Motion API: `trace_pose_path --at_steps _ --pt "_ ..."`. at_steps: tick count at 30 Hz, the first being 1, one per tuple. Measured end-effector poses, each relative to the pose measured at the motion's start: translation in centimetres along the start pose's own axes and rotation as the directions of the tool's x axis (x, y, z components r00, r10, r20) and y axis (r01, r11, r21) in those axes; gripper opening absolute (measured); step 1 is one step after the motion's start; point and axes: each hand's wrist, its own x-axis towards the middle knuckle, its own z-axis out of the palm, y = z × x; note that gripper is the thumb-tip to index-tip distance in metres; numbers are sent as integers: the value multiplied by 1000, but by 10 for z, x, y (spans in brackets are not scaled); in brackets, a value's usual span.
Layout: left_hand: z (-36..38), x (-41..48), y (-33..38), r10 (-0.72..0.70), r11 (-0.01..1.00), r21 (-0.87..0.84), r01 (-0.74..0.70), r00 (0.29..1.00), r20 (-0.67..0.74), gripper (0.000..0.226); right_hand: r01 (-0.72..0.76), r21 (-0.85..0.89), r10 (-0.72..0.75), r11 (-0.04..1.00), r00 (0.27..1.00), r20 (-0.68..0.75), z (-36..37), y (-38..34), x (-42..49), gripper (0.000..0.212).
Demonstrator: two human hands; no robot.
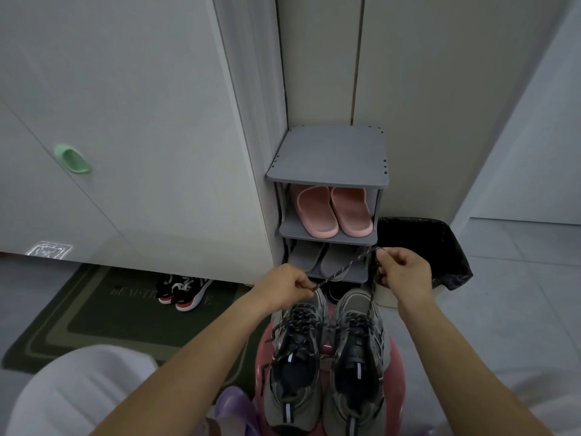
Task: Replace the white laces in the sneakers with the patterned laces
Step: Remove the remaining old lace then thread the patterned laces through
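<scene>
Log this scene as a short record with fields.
left hand: pinches the lace, lower
right hand: pinches the lace further along, higher
lace: dark, speckled, taut between the hands, hanging toward the sneakers
sneakers: pair side by side on a pink stool, dark laces in both
behind: grey rack holding pink slippers; black bin beside it

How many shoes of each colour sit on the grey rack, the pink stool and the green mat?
Pink slippers: 2
Grey slippers: 2
Grey sneakers: 2
Black-and-red sneakers: 2
Total: 8
A dark shape under the rack is too unclear to count.
</scene>
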Motion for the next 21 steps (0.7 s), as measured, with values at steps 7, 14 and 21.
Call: trace_pose_path --at_steps 7,14,21 --pt "-2 -2 1 -76 997 -9 76 997 18 24 -32 126 36 992 999 -30 3 -2 -6 6" --pt "7 -4 17 -170 636 -730 249 969 182 9 -14 -4 15 1000 985 174 12 -3 -18 15" --pt "28 1 19 -228 616 -751 238 966 119 15 72 -537 108 840 949 297 7 9 -32 9"
